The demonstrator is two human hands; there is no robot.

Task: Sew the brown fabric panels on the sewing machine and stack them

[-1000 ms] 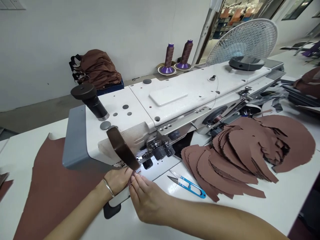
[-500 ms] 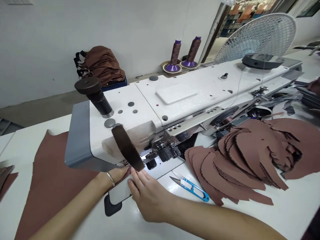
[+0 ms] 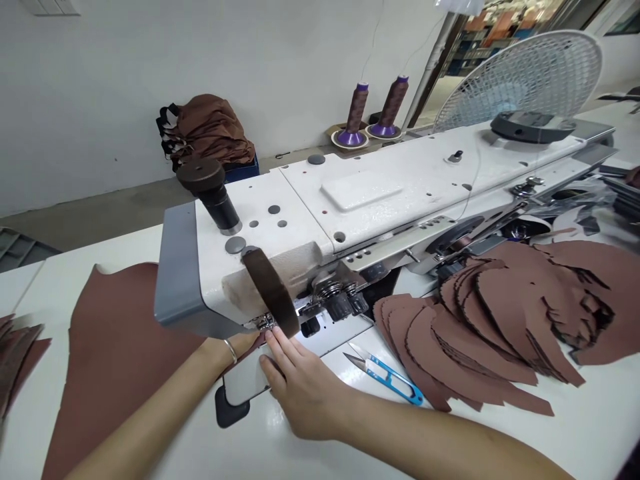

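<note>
My right hand (image 3: 311, 393) lies beside the needle area of a white sewing machine (image 3: 295, 220), its fingers stretched forward. Its fingertips touch the edge of a brown leather-like piece (image 3: 130, 340). Just left of it, my left hand (image 3: 244, 343) rests on the same piece, under the machine's head. The left fingers are hidden, so their grip does not show. A bracelet circles that wrist. From under the head, the brown piece spreads leftward over the white table. Blue-handled thread snips (image 3: 393, 381) lie right of my right hand, blades toward the machine.
Stacked curved brown pieces (image 3: 480, 320) cover the table at right; more brown pieces (image 3: 20, 360) lie at the left edge. Behind the machine stand two brown thread cones (image 3: 356, 113) and a white fan (image 3: 525, 87). A brown fabric bundle (image 3: 215, 130) sits by the wall.
The whole view has shifted slightly, so the machine and table appear a little farther right. Both hands stay at the machine's head, with the right fingertips still at the piece's edge.
</note>
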